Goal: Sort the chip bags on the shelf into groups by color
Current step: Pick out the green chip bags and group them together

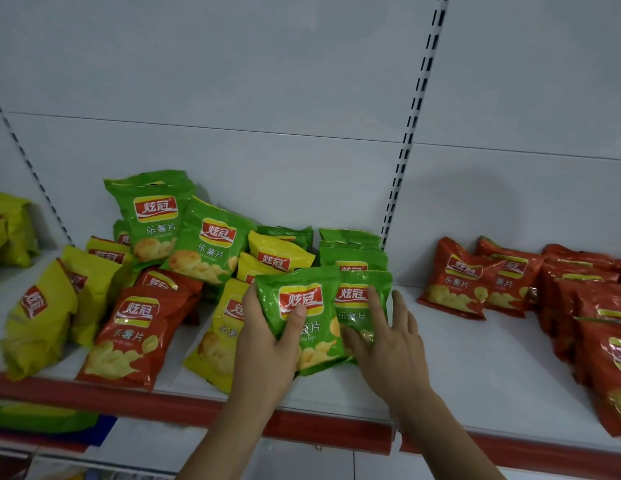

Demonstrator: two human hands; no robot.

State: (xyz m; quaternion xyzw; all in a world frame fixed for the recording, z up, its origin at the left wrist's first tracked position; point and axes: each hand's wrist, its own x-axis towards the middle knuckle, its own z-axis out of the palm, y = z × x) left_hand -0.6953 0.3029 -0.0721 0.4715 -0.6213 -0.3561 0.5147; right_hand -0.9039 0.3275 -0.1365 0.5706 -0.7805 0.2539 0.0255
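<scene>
My left hand (pixel 267 344) grips a green chip bag (pixel 302 317) at the middle of the white shelf (pixel 475 358), thumb across its front. My right hand (pixel 388 341) rests with straight fingers on a second green bag (pixel 362 299) right beside it. More green bags (pixel 352 258) lie behind these, and two green bags (pixel 184 226) lean on the back wall. Yellow bags (pixel 278 254) and a red bag (pixel 136 334) are mixed in to the left. A group of red bags (pixel 510 278) lies at the right.
Several yellow bags (pixel 42 313) lie at the shelf's left end, with more yellow ones (pixel 11 230) beyond the slotted upright. The shelf has a red front edge (pixel 319 427). Bare shelf shows between my hands and the red group. A lower shelf holds something green (pixel 42 419).
</scene>
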